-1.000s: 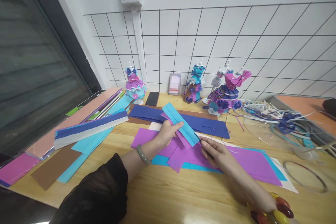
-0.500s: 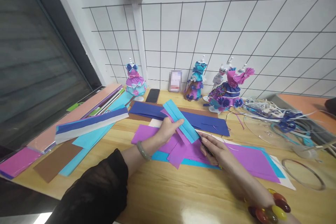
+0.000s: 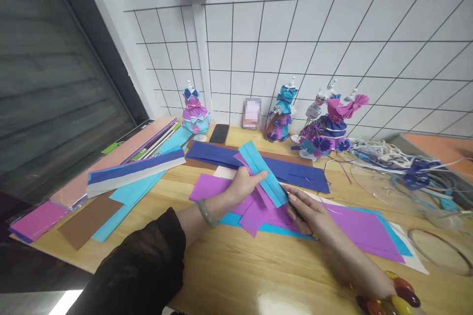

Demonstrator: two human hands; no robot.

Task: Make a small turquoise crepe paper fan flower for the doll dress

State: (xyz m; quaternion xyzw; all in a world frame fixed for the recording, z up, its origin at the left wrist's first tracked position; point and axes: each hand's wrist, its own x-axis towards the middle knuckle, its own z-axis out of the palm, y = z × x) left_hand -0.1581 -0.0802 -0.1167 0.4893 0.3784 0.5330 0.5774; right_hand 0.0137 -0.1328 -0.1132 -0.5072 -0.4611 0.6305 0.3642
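Note:
My left hand pinches a folded light-blue paper strip, thumb on top, and a purple paper layer shows beneath it. In my right hand is a pair of dark scissors, mostly covered by the fingers, with its tip at the strip's lower right end. How far the blades are apart cannot be seen. Below the hands lie purple paper sheets over blue and white ones. A dark-blue folded paper lies just behind the strip.
Small dressed figures stand along the back wall, near a phone. Coloured papers pile up on the left. On the right are tangled cords, a clear round tray and a thin hoop.
The whole scene has shifted slightly right as the camera turned a little. Both hands keep nearly the same pose, with the scissors still at the strip's lower end.

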